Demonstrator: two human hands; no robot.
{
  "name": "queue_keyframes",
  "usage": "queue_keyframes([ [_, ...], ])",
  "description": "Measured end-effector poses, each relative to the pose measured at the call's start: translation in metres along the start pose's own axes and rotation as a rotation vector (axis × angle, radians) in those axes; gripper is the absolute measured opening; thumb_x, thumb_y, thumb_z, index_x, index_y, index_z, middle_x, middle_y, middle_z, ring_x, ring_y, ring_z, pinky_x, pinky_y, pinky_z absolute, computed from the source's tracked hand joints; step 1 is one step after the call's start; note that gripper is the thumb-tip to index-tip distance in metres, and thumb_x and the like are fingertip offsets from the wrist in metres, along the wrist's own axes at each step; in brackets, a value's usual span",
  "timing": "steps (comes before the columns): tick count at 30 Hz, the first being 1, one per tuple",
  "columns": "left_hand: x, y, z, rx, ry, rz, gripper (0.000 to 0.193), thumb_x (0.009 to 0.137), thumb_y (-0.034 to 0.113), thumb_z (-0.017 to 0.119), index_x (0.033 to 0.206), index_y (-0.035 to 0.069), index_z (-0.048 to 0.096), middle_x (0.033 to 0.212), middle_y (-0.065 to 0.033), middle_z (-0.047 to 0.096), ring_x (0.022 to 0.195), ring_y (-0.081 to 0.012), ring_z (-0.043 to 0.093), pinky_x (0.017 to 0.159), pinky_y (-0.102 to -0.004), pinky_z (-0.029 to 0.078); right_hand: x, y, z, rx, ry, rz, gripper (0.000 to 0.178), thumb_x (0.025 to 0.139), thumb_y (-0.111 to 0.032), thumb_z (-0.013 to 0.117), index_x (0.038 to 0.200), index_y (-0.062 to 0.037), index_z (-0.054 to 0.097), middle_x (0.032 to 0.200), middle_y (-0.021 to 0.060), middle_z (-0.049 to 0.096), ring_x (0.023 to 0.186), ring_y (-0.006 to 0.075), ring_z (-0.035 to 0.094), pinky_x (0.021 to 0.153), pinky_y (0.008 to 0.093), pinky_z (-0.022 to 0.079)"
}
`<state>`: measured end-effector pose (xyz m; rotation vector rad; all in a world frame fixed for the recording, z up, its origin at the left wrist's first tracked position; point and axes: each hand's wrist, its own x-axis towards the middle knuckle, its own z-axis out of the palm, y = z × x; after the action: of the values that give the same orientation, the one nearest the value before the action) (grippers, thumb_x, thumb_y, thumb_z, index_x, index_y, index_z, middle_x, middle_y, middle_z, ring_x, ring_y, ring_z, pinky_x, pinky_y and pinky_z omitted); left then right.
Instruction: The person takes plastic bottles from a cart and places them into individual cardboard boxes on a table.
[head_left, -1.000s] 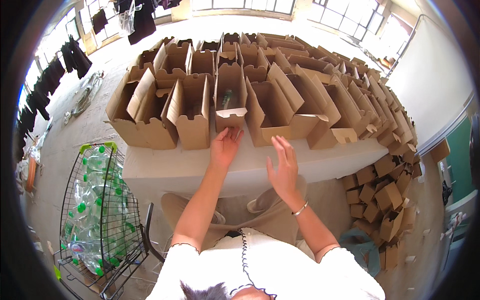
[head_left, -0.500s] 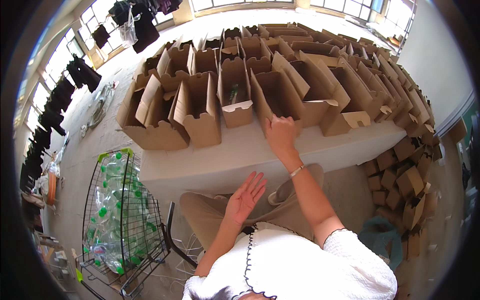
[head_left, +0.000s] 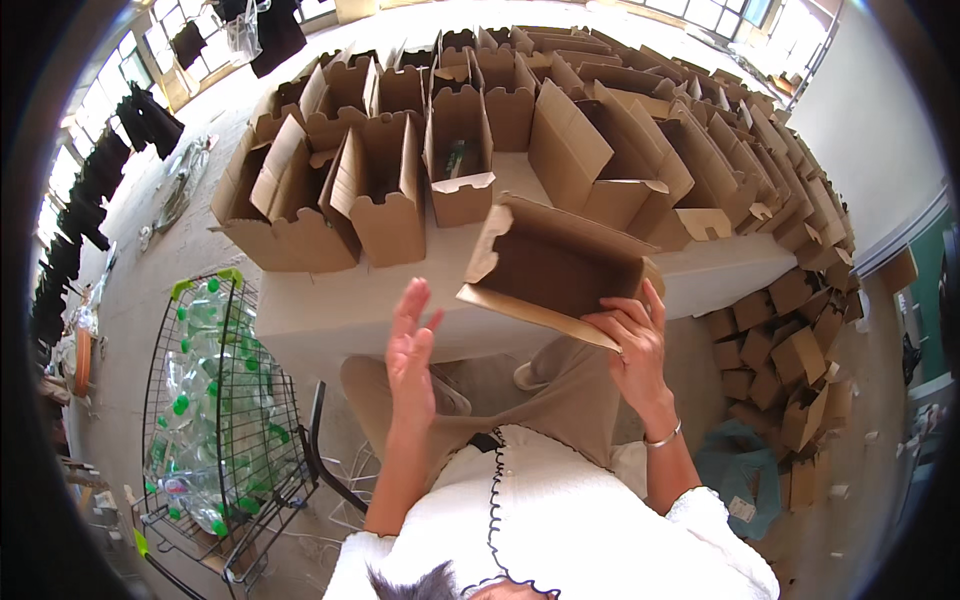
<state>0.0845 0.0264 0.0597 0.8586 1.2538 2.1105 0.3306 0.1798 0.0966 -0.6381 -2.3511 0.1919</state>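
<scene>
An open, brown cardboard box [head_left: 565,262] is tilted in the air over the near edge of the white table [head_left: 400,300]. My right hand [head_left: 635,335] grips it by its near right side, fingers over the edge. My left hand [head_left: 408,350] is raised with its fingers apart, to the left of the box and touching nothing. Behind the held box, rows of similar open boxes [head_left: 378,215] stand upright on the table. One box [head_left: 462,185] in the front row has something green inside, too small to make out.
A black wire cart [head_left: 235,420] full of clear bottles with green caps stands at my left. Small cardboard boxes [head_left: 775,345] are heaped on the floor at the right, near a teal bag [head_left: 740,475]. Dark clothes [head_left: 150,120] hang at the far left.
My right hand has pulled the box out of the front row and lifted it toward me, leaving a gap there. My left hand has risen and moved left.
</scene>
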Motion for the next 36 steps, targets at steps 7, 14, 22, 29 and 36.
queue_keyframes([
  [7,0.006,0.044,-0.003,0.332,0.249,0.291,0.044,0.103,0.024,0.059,0.140,0.000,0.058,0.148,-0.0141,0.056,0.141,-0.0251,0.049,0.120,-0.0454,0.037,0.058,0.002,0.036,0.197,-0.199,-0.189,0.040,0.068,0.013,0.067,0.100,-0.0095,0.073,0.097,0.0035,0.072,0.119,0.0220,0.063,0.124,0.0577,0.022],
  [14,-0.006,0.093,0.009,0.909,0.063,0.563,0.029,0.096,0.010,0.065,0.123,0.004,0.073,0.135,-0.0119,0.066,0.136,-0.0303,0.055,0.115,-0.0452,0.040,0.094,0.027,0.092,0.275,-0.217,-0.215,0.026,0.083,0.009,0.067,0.104,-0.0065,0.070,0.105,0.0062,0.069,0.115,0.0227,0.062,0.121,0.0484,0.032],
  [22,0.058,0.074,0.062,1.147,-0.348,0.432,0.029,0.099,0.005,0.055,0.126,-0.001,0.066,0.124,-0.0213,0.069,0.120,-0.0346,0.065,0.101,-0.0432,0.052,0.083,0.027,0.085,0.253,-0.216,-0.213,0.032,0.077,0.011,0.068,0.105,-0.0047,0.069,0.115,0.0090,0.067,0.119,0.0277,0.058,0.113,0.0436,0.039],
  [29,0.087,0.055,0.033,1.688,-0.429,0.236,0.040,0.105,0.016,0.046,0.140,0.000,0.057,0.142,-0.0207,0.060,0.138,-0.0328,0.051,0.121,-0.0429,0.032,0.084,0.023,0.083,0.318,-0.171,-0.195,0.037,0.073,0.014,0.067,0.105,-0.0046,0.068,0.112,0.0070,0.068,0.125,0.0256,0.058,0.116,0.0444,0.037],
  [36,0.066,0.020,-0.027,1.450,-0.170,0.050,0.105,0.094,0.069,0.055,0.164,0.001,0.018,0.169,-0.0231,0.020,0.159,-0.0322,0.015,0.129,-0.0526,0.007,0.083,0.026,0.092,0.300,-0.230,-0.183,0.034,0.076,0.013,0.067,0.105,-0.0058,0.068,0.117,0.0058,0.069,0.138,0.0282,0.051,0.120,0.0460,0.036],
])
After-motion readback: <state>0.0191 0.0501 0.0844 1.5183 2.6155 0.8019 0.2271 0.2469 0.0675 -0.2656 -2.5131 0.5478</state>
